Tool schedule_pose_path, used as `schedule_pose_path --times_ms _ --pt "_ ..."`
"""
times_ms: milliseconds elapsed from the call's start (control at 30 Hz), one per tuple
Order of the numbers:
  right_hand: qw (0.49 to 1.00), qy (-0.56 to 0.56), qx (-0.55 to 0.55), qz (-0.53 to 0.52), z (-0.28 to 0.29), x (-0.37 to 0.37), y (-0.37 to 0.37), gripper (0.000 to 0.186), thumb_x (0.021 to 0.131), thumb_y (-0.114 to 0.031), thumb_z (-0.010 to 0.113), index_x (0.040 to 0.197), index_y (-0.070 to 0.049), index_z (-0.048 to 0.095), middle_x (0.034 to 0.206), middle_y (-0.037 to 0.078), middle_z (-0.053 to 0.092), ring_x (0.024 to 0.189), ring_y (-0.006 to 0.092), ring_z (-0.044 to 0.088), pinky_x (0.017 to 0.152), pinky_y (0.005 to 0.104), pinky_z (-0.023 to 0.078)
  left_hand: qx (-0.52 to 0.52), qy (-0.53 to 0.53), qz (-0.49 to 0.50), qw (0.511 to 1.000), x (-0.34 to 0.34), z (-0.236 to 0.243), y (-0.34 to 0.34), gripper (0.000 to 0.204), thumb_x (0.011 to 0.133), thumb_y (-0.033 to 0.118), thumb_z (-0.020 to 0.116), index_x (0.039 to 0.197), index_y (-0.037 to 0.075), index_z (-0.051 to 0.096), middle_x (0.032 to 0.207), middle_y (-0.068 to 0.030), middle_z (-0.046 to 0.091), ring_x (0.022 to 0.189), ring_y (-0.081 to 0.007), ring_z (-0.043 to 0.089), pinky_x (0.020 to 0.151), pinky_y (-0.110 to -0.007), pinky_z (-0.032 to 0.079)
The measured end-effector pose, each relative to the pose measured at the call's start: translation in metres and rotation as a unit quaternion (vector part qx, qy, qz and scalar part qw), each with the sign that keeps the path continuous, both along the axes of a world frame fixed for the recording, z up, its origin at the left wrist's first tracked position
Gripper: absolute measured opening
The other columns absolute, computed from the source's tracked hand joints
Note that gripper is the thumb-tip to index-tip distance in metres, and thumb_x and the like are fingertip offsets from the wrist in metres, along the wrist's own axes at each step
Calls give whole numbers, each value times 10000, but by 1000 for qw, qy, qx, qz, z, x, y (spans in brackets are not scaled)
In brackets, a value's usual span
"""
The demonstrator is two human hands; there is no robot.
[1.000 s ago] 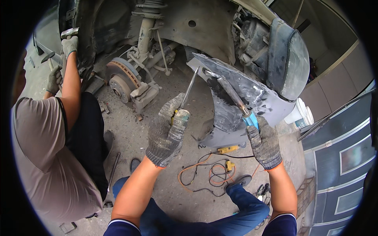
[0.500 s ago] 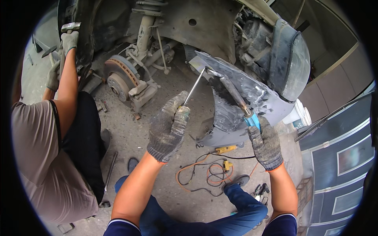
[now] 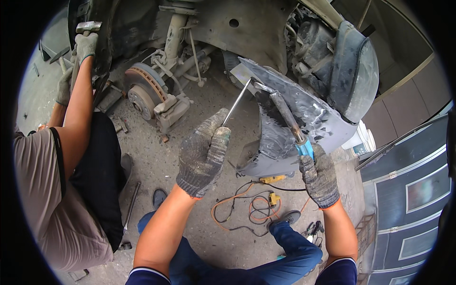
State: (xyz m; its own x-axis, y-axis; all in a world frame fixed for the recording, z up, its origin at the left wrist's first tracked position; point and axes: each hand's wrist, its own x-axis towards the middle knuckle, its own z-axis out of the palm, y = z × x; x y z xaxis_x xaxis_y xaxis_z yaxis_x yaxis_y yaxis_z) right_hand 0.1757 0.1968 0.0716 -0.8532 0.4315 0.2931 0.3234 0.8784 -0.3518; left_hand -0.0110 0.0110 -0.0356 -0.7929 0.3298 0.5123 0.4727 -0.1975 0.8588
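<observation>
1. Grey knitted gloves cover both hands; the left hand point(image 3: 203, 154) is clenched round the lower end of a thin metal rod point(image 3: 237, 102), wrist bent, knuckles toward the camera
2. That rod slants up and to the right, its tip meeting the top edge of a dented grey body panel point(image 3: 304, 114)
3. Right hand point(image 3: 319, 175) is closed on the blue handle point(image 3: 305, 148) of a long dark tool point(image 3: 284, 111), forearm rising from the lower edge
4. Its shaft lies along the panel's face, and its end sits just beside the rod's tip
5. Crumpled, shiny sheet metal makes up the panel, which stands on the dusty concrete floor point(image 3: 190, 95) under the wheel arch
6. Beyond it, a rusty brake disc point(image 3: 141, 92) and a strut hang bare
7. An orange cable point(image 3: 242, 211) coils on the floor between the person's legs
8. At the left, a co-worker's gloved hand point(image 3: 85, 45) holds a hammer point(image 3: 88, 26) up against the car body
</observation>
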Motion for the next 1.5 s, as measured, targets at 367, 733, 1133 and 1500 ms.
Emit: schedule_pose_path --times_ms 367,733,1133,1500 --pt "1000 8 -1 -11 -3 -1 -2 284 964 -248 629 1130 -18 613 826 193 655 743 344 661 681 408 515 11 -11 -6 1000 0 0 -1 364 1001 203 592 1322 33 597 893 -4 624 745 -85 538 704 -265 471" --pt "999 15 -5 -28 -8 2 -9 353 955 -227 645 1223 -2 600 909 205 684 807 340 687 740 398 533 49 -46 -15 998 4 -4 6 372 1002 207 598 1333 36 590 878 42 600 688 -35 486 628 -212 427" --pt "999 13 -31 -36 -12 2 -8 342 953 -234 646 1199 0 609 896 196 681 781 335 675 720 396 531 22 -40 -8 999 2 -4 3 373 1005 215 595 1325 24 595 870 20 614 704 -59 505 651 -229 441" --pt "997 32 -59 -45 -18 4 -13 275 954 -219 644 1130 -9 615 851 180 661 742 311 648 685 394 510 21 -29 -4 999 1 2 0 326 980 178 615 1264 18 628 1043 -111 675 891 -183 628 798 -310 505"
